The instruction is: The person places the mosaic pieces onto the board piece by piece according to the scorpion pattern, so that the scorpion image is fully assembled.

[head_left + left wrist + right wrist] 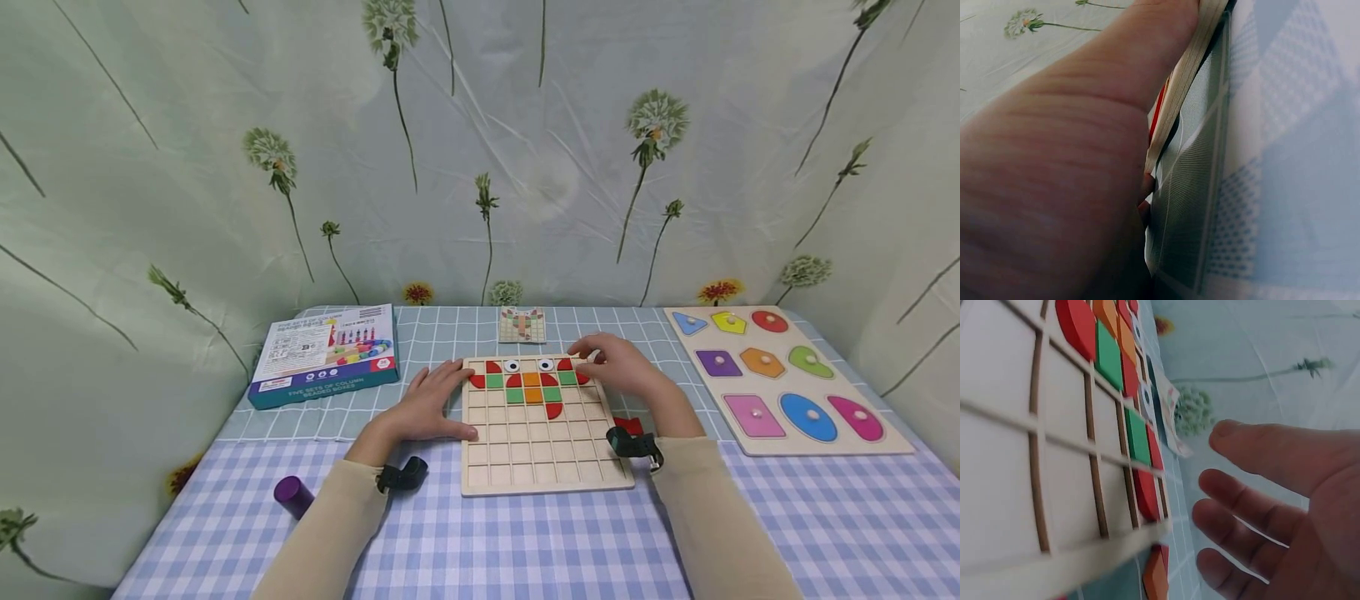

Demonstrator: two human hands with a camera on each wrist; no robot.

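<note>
A wooden grid board (540,454) lies on the table, with red rounded pieces (553,410), green squares (514,397), orange squares (532,379) and two eye pieces (512,366) in its upper rows. My left hand (429,410) rests at the board's left edge, thumb over the rim and fingers extended along the side. Near the top right corner hovers my right hand (621,371). In the right wrist view its loosely bent fingers (1241,522) and thumb hold nothing and stand apart from the board. The left wrist view shows mostly the thumb base and the board's side.
A patterned card (522,325) lies behind the board. Red pieces (628,426) and an orange piece (1155,578) lie right of it. A shape puzzle (738,392) sits far right, a boxed set (326,354) at left, and a purple cylinder (293,497) by the left sleeve.
</note>
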